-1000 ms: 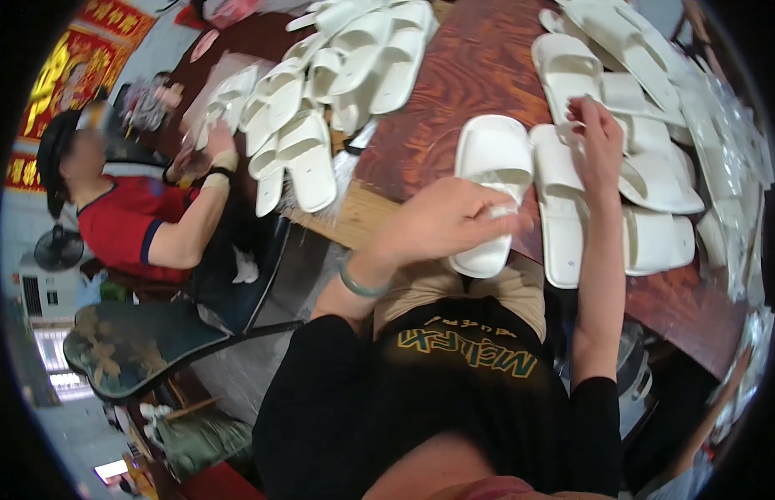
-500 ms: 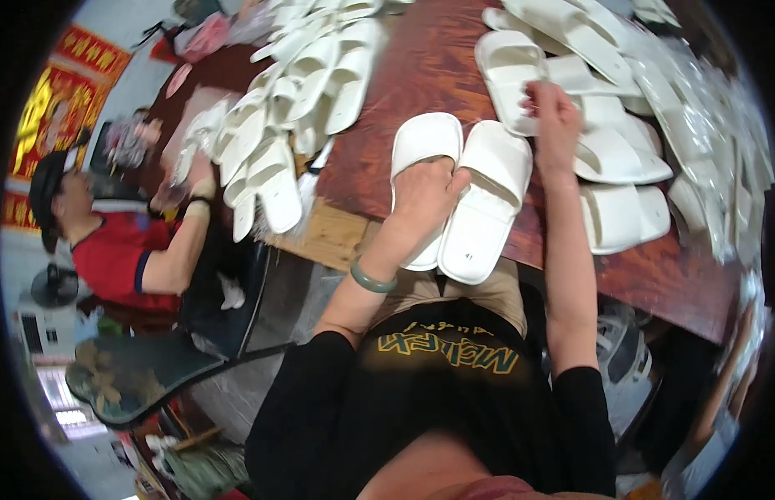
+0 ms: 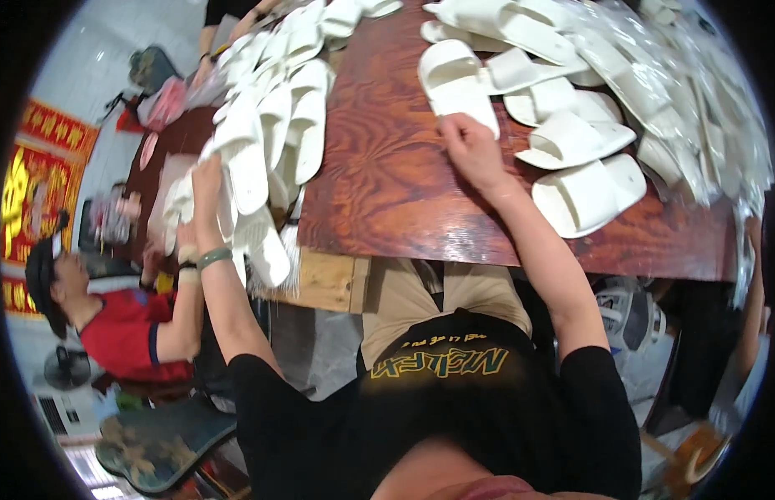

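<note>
A single white slipper point(image 3: 450, 71) lies on the reddish wooden table, its toe strap away from me. My right hand point(image 3: 477, 152) is closed at its heel end, with the fingertips mostly hidden. Over on the left, my left hand point(image 3: 206, 182), below which a green bangle circles the wrist, reaches into a heap of white slippers point(image 3: 248, 167). Its fingers are bent down against a slipper at the heap's near-left side and partly hidden. A co-worker's hand is close by it.
More white slippers point(image 3: 575, 137) overlap on the table's right side, beside others in clear plastic wrapping point(image 3: 695, 125). A co-worker in a red shirt point(image 3: 129, 333) sits at the left. A wooden box point(image 3: 329, 279) stands below the table's left corner.
The pair of slippers in front of me has left the table's near edge. My left hand has swung left to the slipper heap. My right hand stays by the single slipper, now at its heel.
</note>
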### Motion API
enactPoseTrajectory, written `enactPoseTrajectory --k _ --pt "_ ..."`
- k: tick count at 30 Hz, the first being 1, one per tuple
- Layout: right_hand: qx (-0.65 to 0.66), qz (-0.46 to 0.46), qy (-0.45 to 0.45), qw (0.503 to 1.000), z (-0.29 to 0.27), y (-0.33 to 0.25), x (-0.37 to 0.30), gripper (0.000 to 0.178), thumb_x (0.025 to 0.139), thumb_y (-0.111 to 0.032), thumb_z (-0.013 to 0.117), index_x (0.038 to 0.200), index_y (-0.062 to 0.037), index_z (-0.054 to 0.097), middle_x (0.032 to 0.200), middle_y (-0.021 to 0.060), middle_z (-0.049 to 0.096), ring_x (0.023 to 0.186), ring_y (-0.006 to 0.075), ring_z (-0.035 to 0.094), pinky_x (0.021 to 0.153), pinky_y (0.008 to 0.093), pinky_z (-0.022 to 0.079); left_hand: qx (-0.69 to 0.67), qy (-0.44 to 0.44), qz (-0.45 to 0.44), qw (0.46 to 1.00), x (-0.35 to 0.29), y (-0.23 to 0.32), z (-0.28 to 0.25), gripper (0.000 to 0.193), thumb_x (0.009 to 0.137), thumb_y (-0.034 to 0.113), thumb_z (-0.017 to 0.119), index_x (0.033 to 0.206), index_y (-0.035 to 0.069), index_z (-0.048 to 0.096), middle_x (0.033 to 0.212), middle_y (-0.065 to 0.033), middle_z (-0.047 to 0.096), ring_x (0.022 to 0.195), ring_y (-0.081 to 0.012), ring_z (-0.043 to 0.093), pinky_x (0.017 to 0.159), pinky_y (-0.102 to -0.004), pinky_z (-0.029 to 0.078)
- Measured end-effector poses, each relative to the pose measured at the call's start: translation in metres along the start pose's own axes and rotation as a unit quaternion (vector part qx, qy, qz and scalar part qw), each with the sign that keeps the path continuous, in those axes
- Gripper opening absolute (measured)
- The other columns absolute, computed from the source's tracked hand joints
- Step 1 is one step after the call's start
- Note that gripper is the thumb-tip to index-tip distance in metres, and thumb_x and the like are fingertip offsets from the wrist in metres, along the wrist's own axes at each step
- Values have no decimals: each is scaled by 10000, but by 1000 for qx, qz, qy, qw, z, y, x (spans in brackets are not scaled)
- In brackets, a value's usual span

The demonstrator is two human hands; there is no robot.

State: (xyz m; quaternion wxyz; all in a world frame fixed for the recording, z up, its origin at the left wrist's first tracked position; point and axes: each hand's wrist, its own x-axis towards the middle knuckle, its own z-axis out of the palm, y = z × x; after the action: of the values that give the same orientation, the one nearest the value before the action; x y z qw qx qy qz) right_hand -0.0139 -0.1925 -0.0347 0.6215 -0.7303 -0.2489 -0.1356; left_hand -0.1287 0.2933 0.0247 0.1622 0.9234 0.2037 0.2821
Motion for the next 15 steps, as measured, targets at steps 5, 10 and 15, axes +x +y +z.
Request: enactPoseTrajectory --k 5,10,15 --pt "-102 -111 -30 988 4 3 -10 142 839 -159 588 806 -22 608 784 141 616 716 329 603 613 401 475 -29 -7 -84 996 -12 -42 36 449 821 374 546 993 -31 630 854 -209 656 811 -305 632 728 -390 448" --pt "-154 -170 -76 970 -8 -16 -8 89 819 -124 594 846 -39 593 812 111 603 736 318 601 630 398 480 112 131 -58 983 -56 79 -15 419 837 339 578 1031 -28 636 820 -193 669 798 -250 652 718 -340 471" --pt "-325 -188 -46 926 -24 -46 31 163 758 -87 617 910 -33 586 871 146 596 793 327 588 699 398 482 -258 255 66 930 -87 160 -13 179 858 128 618 951 -20 658 724 -24 614 614 -53 489 547 -228 420"
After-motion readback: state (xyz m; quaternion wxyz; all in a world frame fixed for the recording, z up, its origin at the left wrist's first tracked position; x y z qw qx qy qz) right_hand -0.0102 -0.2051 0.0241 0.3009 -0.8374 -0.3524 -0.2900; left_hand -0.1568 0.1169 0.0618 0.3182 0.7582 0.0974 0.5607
